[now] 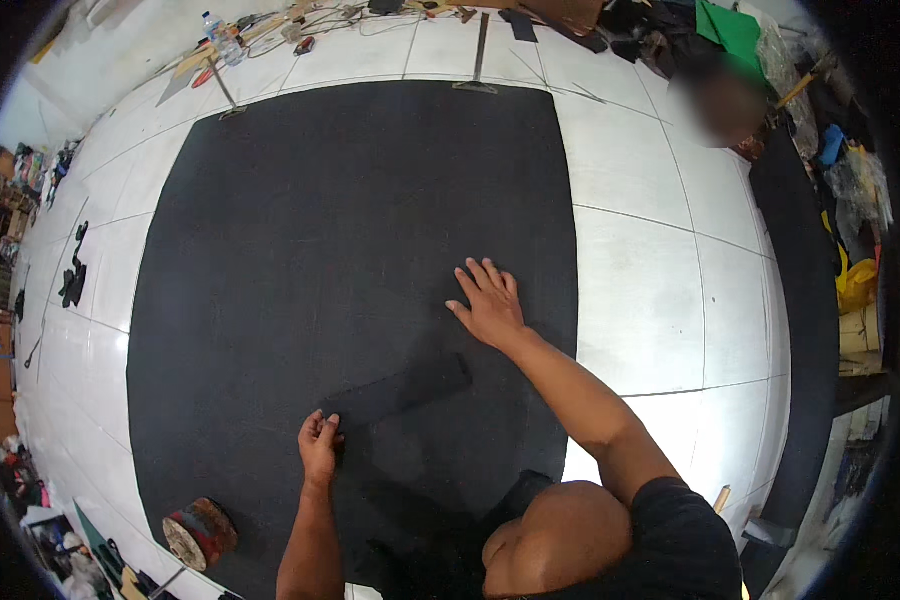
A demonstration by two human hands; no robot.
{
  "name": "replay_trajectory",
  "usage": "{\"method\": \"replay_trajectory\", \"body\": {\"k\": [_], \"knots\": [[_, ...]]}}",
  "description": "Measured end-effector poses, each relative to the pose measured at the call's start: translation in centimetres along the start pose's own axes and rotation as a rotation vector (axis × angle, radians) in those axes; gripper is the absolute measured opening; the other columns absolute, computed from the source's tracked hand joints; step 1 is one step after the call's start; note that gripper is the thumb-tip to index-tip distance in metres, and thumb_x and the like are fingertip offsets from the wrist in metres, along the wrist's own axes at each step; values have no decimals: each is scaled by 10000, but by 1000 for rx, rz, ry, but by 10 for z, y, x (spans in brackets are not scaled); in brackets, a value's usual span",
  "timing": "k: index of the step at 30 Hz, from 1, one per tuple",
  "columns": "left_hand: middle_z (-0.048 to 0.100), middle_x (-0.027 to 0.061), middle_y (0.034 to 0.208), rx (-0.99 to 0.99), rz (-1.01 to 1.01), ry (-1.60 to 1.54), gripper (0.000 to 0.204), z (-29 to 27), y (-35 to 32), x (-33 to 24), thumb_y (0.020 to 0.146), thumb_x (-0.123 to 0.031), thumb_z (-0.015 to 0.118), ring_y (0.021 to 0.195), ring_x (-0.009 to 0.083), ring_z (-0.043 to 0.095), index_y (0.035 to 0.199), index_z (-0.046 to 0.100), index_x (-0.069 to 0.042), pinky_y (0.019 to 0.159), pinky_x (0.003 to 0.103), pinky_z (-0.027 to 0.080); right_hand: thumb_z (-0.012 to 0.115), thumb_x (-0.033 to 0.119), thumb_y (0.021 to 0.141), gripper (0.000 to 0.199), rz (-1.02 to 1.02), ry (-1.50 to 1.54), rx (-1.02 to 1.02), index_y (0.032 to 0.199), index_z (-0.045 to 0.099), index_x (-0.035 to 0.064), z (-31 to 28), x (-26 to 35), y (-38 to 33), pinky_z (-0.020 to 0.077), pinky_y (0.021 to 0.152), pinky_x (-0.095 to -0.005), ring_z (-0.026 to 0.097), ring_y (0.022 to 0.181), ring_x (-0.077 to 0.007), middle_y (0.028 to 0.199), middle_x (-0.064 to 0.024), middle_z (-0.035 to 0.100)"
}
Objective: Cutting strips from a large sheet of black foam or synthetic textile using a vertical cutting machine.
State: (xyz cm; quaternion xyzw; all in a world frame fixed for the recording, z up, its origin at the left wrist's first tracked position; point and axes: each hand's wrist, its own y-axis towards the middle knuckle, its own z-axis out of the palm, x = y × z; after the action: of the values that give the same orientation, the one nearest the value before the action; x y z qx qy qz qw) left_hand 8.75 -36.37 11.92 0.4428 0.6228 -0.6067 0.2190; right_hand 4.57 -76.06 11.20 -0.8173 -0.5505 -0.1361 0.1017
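Observation:
A large black sheet (350, 200) of fabric-like material lies spread over the white tiled floor. On it, a smaller dark strip (400, 393) runs slantwise, hard to tell apart from the sheet below. My left hand (318, 447) pinches the strip's near-left end between thumb and fingers. Farther up and to the right, my right hand (490, 308) lies flat on the sheet, fingers spread and holding nothing. The strip's right end is a short way below that hand, apart from it.
A worn, stained cylinder (200, 533) stands on the sheet's near-left corner. Metal T-shaped pieces (478, 70) rest at the far edge. A plastic bottle (222, 38) and scattered tools are beyond. A long black roll (802, 300) lies along the right, beside piled bags and materials.

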Motion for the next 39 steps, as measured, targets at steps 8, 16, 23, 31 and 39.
{"method": "replay_trajectory", "body": {"k": [8,16,23,31,39], "knots": [[536,-36,836,-30,1,-49,449,-3,0,5,923,-187,708,779,88,550,1292,548,12,719,285,512,466,421,1017,587,-83,-22,142,1534,367,162,-12,-21,11,54,1235,-519,137,1528,-285,1635,-63,240],[504,-68,780,-48,-6,-129,335,-1,-2,-1,917,-155,715,730,49,527,1196,592,-14,670,255,512,474,366,1015,569,-97,18,93,1532,369,156,-8,-32,14,68,1235,-493,146,1531,-257,1640,-68,235],[508,-81,761,-35,-2,-150,208,-7,2,4,917,-136,712,693,44,525,1095,617,-83,655,249,517,468,352,1016,567,-89,15,112,1535,362,150,-7,-31,15,59,1239,-485,140,1532,-248,1642,-67,228],[491,-81,769,-82,-33,-118,196,-7,2,8,916,-125,706,707,42,523,1089,620,-89,666,254,531,451,365,1024,570,-75,19,129,1540,351,146,-8,-33,12,51,1242,-475,126,1535,-245,1646,-72,214],[572,-4,1010,7,-44,-50,484,-11,1,4,928,-229,693,947,143,569,1340,526,-39,827,350,498,441,368,1030,566,-81,27,130,1544,346,150,-12,-30,11,49,1242,-469,117,1536,-249,1647,-61,218]]}}
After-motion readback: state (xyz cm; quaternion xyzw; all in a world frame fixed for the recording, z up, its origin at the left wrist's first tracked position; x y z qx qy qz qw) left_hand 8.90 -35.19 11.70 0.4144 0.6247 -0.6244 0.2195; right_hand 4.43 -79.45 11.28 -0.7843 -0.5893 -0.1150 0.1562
